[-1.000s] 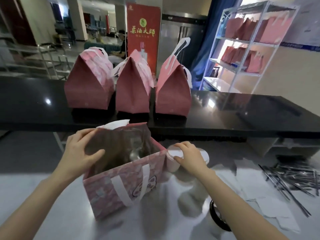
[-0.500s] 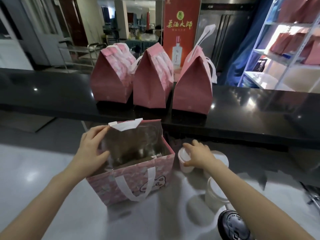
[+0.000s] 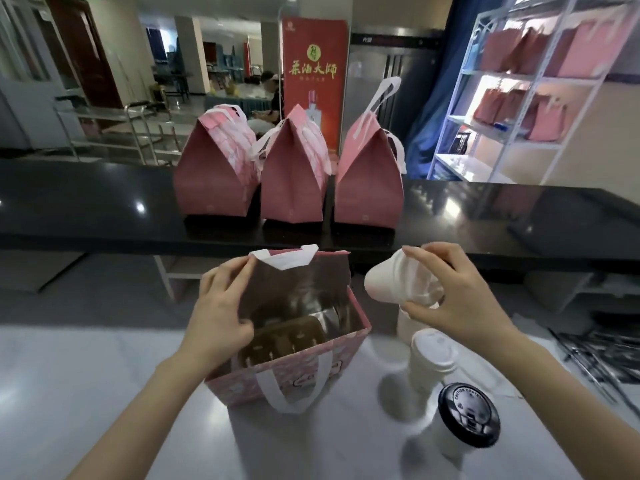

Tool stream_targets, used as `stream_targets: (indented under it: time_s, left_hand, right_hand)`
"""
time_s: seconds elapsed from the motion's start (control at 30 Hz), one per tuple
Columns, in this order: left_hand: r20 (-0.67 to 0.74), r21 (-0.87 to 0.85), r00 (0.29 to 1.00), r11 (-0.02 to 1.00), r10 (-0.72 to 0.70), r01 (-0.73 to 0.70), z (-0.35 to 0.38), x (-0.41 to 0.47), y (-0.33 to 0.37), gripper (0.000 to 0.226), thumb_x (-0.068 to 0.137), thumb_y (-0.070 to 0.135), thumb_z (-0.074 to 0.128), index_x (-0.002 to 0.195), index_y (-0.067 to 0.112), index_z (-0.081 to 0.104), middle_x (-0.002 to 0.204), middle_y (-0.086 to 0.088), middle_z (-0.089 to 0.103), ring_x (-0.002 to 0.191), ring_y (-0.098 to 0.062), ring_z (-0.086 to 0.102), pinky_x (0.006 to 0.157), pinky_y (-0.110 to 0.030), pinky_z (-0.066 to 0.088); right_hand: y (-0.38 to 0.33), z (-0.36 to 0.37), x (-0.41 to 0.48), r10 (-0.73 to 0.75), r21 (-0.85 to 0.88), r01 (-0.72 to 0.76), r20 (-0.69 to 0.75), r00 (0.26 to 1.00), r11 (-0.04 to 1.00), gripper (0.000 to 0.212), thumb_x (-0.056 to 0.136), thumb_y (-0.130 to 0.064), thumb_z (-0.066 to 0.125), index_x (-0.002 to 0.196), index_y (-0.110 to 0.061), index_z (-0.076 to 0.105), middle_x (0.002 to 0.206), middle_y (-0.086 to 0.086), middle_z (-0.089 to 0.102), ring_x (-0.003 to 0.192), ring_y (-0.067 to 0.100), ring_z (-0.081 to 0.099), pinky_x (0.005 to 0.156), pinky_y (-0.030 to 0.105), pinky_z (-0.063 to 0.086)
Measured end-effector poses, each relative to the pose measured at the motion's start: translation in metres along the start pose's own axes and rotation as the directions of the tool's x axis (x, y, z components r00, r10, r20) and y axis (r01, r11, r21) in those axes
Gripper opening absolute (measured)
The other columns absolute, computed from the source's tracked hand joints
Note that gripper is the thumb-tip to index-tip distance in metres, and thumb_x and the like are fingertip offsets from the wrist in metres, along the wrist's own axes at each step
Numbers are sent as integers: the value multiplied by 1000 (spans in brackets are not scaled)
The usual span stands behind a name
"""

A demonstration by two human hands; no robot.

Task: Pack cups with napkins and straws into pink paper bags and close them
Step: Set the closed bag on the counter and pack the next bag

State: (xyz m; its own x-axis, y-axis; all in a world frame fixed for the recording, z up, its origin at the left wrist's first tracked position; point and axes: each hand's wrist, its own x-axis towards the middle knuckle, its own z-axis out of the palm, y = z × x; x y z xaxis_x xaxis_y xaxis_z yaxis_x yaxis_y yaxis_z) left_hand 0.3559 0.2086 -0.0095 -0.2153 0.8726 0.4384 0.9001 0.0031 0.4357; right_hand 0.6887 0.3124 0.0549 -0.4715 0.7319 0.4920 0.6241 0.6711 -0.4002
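An open pink paper bag (image 3: 311, 372) with white handles stands on the pale table in front of me, a brown cup carrier visible inside. My left hand (image 3: 218, 317) grips the bag's left rim and holds it open. My right hand (image 3: 457, 296) holds a white lidded cup (image 3: 388, 284) lifted off the table and tipped on its side, just right of the bag's mouth. On the table under my right arm stand a white-lidded cup (image 3: 433, 355) and a black-lidded cup (image 3: 467, 417).
Three closed pink bags (image 3: 294, 181) stand in a row on the black counter (image 3: 104, 209) behind. Wrapped straws (image 3: 602, 355) lie at the table's right edge. A white shelf rack (image 3: 519, 98) with more pink bags stands at the back right.
My right hand has lifted a white cup off the table and tilted it beside the bag. My left hand still holds the bag's rim. The camera view shifted slightly.
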Motion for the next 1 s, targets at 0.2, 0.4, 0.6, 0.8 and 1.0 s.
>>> stream_targets:
  time_s: [0.2, 0.4, 0.6, 0.8, 1.0]
  left_hand:
    - [66, -18, 998, 1000, 14, -12, -9, -2, -1, 101, 68, 6, 75, 152, 23, 22, 149, 13, 15, 137, -21, 11, 106, -42, 40]
    - [181, -18, 983, 999, 30, -28, -22, -1, -2, 114, 68, 17, 80, 153, 28, 6, 150, 17, 2, 138, -18, 5, 107, -41, 42]
    - [227, 23, 972, 998, 55, -62, -27, -3, -10, 114, 74, 14, 74, 154, 30, -4, 148, 18, 2, 141, -17, 4, 101, -30, 43]
    - [98, -83, 983, 986, 155, -147, -22, -12, -22, 73, 72, 10, 68, 132, 36, 37, 147, 12, 20, 136, -16, 27, 100, -31, 44]
    - [25, -35, 988, 987, 155, -154, -19, -2, -33, 24, 78, 16, 72, 100, 21, 65, 146, 3, 36, 135, -22, 30, 107, -39, 38]
  right_hand:
    - [-80, -2, -4, -144, 106, 131, 130, 981, 986, 75, 67, -27, 81, 135, -28, 50, 127, -7, 41, 120, 10, 44, 99, 23, 41]
    - [-117, 44, -10, -212, 92, 194, 278, 937, 977, 75, 71, -39, 73, 137, -41, 40, 141, -20, 34, 131, 3, 31, 102, 27, 39]
    - [-123, 109, 11, -118, -28, 151, 492, 863, 988, 78, 74, -42, 72, 141, -40, 34, 144, -11, 35, 131, 14, 34, 98, 41, 46]
    - [-114, 130, 27, -32, 80, -11, 511, 859, 997, 83, 62, -52, 74, 136, -44, 36, 127, -9, 54, 112, 15, 53, 91, 36, 51]
    - [-108, 129, 12, -21, 149, -58, 479, 878, 987, 81, 63, -49, 76, 134, -49, 38, 119, -15, 45, 116, 9, 41, 98, 35, 44]
